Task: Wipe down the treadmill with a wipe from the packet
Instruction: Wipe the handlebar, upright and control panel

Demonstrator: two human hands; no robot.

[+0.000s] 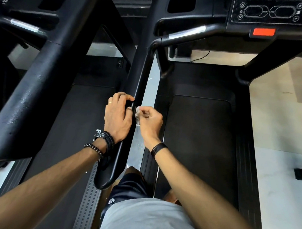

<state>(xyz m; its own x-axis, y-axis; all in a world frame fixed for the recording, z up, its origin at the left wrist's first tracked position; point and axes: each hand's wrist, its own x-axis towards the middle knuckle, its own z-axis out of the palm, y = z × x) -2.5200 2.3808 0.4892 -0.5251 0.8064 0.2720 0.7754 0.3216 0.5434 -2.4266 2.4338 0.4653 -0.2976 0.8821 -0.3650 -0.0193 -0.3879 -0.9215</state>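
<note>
White and crumpled, the wipe [138, 113] sat pinched in the right hand [150, 122], touching the inner side of the treadmill's black handrail [127, 130]. The left hand [117, 117] lay on top of that rail, fingers curled over its far edge, just beside the wipe. With so small a pinch, the wipe could slip free and drop into the gap to the floor [145, 88] between the two machines; bunched up, it might also skip patches of the rail. No packet was visible.
</note>
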